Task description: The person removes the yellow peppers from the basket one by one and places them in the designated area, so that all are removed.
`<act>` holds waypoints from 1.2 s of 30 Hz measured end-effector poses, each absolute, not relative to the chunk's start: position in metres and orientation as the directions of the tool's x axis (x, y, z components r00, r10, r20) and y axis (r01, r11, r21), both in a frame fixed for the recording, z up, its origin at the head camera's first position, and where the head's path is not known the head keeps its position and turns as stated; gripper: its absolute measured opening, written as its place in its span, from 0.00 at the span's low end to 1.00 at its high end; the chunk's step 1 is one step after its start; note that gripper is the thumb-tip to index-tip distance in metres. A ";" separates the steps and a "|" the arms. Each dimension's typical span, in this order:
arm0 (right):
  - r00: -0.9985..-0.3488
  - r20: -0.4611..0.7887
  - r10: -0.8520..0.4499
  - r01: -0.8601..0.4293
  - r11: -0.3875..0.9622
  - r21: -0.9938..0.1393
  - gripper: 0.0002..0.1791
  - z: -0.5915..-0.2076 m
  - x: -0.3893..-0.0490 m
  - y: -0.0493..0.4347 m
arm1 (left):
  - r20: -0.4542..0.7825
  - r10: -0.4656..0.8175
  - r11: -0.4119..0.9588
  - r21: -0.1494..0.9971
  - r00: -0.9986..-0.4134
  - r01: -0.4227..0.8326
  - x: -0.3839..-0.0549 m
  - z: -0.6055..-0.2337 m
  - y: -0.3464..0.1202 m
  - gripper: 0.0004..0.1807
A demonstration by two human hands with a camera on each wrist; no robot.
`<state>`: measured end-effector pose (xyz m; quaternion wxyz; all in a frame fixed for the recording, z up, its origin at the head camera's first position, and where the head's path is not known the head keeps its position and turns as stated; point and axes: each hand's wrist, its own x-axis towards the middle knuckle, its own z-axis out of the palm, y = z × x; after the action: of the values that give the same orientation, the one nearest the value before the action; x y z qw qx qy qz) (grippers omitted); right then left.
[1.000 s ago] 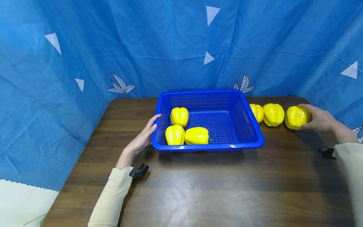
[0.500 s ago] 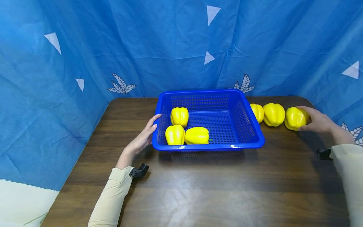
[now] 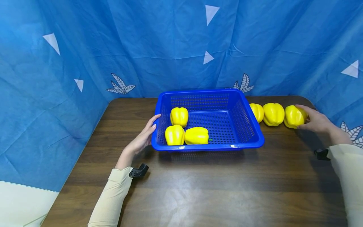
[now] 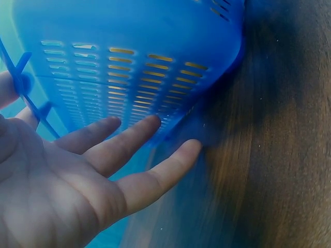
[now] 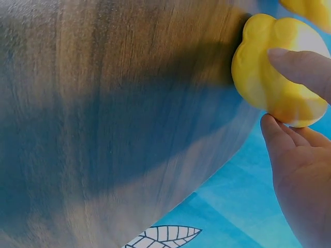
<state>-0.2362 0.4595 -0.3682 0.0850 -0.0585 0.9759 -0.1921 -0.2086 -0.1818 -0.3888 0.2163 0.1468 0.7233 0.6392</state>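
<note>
At the left end of a blue slotted plastic basket point(image 3: 208, 146), my left hand point(image 3: 141, 140) holds the rim. In the left wrist view its thumb and index finger lie over the rim, while the other fingers point(image 4: 132, 139) extend below it, along the outer wall. Three yellow bell peppers, including one on its side point(image 3: 197, 136), sit in the basket's left part. Over on the right, my right hand point(image 3: 317, 120) grips another yellow bell pepper point(image 3: 293, 116). The right wrist view shows the thumb across this pepper point(image 5: 258, 77) and fingertips at its lower side.
Between the basket and the gripped pepper, a yellow bell pepper point(image 3: 273, 114) stands in line with another point(image 3: 257, 112), partly hidden by the basket wall. Everything rests on a dark wooden table point(image 3: 215, 186). A blue patterned curtain point(image 3: 170, 37) hangs behind the table's far edge.
The right forearm and hand have shifted slightly left around the pepper, which has barely moved. My left hand and the basket stay in place.
</note>
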 end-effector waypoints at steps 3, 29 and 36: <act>-0.980 -0.119 -0.161 -0.102 0.913 -0.395 0.50 -0.371 -0.237 0.459 | -0.125 0.488 0.137 0.988 -0.864 -0.066 -0.208 -0.389 -0.182 0.27; -0.980 -0.114 -0.165 -0.089 0.869 -0.488 0.51 -0.375 -0.240 0.452 | -0.135 0.489 0.151 0.986 -0.861 -0.069 -0.206 -0.387 -0.181 0.28; -0.978 -0.091 -0.189 -0.124 0.869 -0.478 0.53 -0.375 -0.239 0.455 | -0.138 0.487 0.145 0.986 -0.863 -0.076 -0.207 -0.388 -0.181 0.28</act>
<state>-0.2394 0.4554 -0.3750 0.0677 -0.0812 0.9644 -0.2424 -0.2074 -0.1815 -0.3882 0.2204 0.1419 0.7239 0.6381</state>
